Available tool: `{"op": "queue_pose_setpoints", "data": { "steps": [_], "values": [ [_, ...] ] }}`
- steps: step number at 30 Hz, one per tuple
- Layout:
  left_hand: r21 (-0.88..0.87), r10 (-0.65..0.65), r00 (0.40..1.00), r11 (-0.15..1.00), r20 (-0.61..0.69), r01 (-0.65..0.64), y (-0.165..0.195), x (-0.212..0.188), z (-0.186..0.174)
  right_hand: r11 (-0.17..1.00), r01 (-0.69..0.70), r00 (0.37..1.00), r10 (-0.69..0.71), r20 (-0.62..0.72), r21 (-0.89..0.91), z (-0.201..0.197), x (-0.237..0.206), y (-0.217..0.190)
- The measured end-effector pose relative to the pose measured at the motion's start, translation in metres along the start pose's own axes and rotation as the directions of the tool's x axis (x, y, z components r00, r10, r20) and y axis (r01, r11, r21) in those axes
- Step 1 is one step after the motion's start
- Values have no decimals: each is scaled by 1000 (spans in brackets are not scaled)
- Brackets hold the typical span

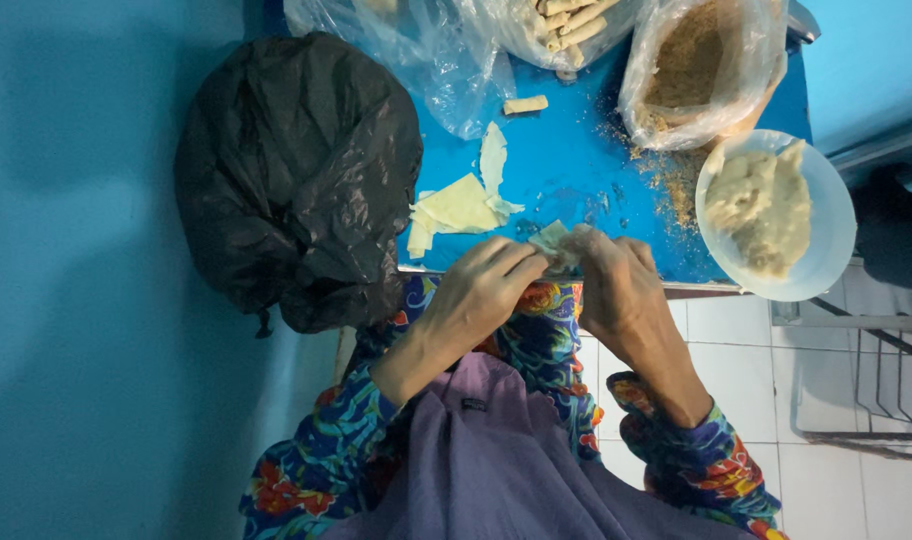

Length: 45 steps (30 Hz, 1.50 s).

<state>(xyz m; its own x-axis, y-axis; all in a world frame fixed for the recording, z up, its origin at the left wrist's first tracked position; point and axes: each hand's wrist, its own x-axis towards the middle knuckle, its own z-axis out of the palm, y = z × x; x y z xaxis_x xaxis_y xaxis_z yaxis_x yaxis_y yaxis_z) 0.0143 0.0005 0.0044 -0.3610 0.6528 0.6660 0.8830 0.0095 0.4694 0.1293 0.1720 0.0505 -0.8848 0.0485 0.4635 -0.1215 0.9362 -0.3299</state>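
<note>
Bare hands point(556, 285) around thin, crumpled wrapper point(554, 240)

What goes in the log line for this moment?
left hand: grip on wrapper | right hand: grip on wrapper | nearby: wrapper pile, filling plate, crumb bag

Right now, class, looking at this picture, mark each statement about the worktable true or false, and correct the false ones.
1. Both hands, left hand and right hand, hold a small wrapper together. True.
2. The white plate is empty. False: it holds a pale mash.
3. The black plastic bag lies on the left of the picture. True.
4. The table is red. False: it is blue.
5. The finished rolls lie in a clear bag. True.
</note>
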Motion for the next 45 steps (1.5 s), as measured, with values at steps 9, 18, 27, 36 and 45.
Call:
{"op": "queue_pose_setpoints", "data": {
  "steps": [9,18,27,36,45],
  "values": [
    [23,8,1000,1000,-1,-8,-2,-3,4,999,-10,1000,10,-10,41,4,6,-3],
    [44,55,998,997,24,-56,-4,3,2,993,20,1000,-20,4,115,2,11,-8],
    [14,-86,996,996,-4,86,-9,20,4,937,-289,949,253,189,195,-6,31,-11],
    [135,46,993,989,109,-61,-7,18,1,953,-229,967,198,163,198,-4,27,-10],
    [26,-103,972,995,210,100,-30,40,8,972,-179,980,163,114,154,-1,31,-9]
  ]
}}
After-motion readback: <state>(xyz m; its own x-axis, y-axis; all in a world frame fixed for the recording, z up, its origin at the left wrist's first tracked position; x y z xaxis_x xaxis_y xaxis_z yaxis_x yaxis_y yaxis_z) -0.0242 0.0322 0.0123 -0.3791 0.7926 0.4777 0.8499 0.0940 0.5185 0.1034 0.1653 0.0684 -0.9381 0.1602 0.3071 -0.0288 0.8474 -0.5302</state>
